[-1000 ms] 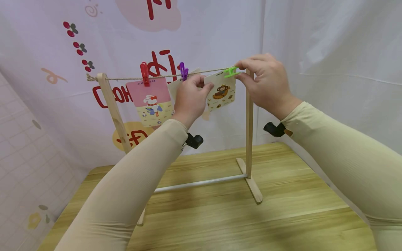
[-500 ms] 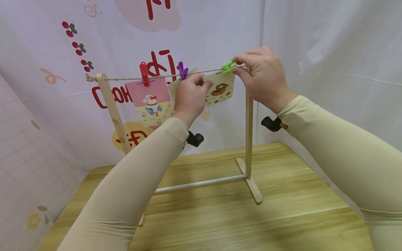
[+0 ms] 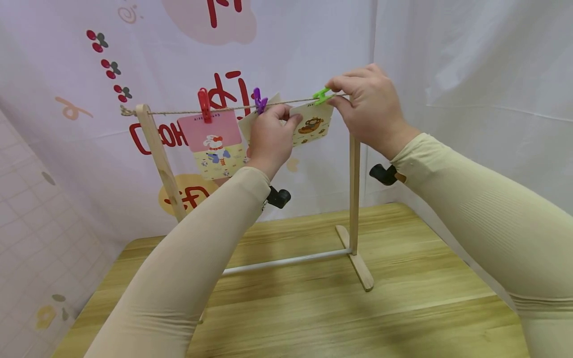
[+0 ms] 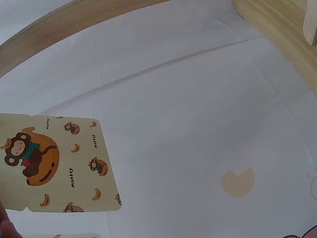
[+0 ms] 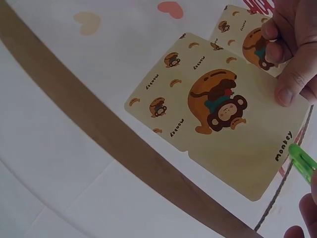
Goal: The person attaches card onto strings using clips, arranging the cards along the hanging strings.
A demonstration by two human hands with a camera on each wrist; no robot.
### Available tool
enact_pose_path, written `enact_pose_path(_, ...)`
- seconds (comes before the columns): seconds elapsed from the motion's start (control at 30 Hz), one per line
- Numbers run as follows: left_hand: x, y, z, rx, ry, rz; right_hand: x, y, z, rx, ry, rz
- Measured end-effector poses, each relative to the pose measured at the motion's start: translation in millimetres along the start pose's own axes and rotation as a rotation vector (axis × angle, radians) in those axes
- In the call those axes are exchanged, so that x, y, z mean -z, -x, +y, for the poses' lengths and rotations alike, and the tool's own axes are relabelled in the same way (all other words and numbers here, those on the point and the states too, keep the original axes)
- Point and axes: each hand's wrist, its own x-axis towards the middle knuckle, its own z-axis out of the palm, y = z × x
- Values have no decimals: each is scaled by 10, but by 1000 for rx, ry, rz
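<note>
A cream card printed with a monkey point(image 3: 312, 125) is pinched by its left corner in my left hand point(image 3: 270, 139), just under the twine point(image 3: 297, 101). My right hand point(image 3: 369, 109) pinches the handles of a green clothespin point(image 3: 321, 96), whose tips meet the card's top edge at the twine. The right wrist view has the monkey card point(image 5: 223, 148) up close, with the green clothespin point(image 5: 302, 161) at its edge beside the twine. Behind my left fingers, a second monkey card point(image 5: 235, 34) hangs near a purple clothespin point(image 3: 259, 101).
A red clothespin point(image 3: 205, 107) holds a pink and yellow rabbit card point(image 3: 214, 144) farther left. The twine runs between the wooden posts point(image 3: 354, 194) of a stand with a white lower bar point(image 3: 286, 261), on a wooden table point(image 3: 313, 313). A printed curtain point(image 3: 309, 44) hangs behind.
My right hand has moved left and slightly up with the green clothespin, which has turned. The monkey card's right side has shifted left and up a little. My left hand has stayed nearly in place.
</note>
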Motion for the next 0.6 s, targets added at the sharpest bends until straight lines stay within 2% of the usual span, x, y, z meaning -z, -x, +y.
enact_pose_path(0.6, -19, -10, -25, -2, -27, 8, -69, -46, -1, 20, 33, -101)
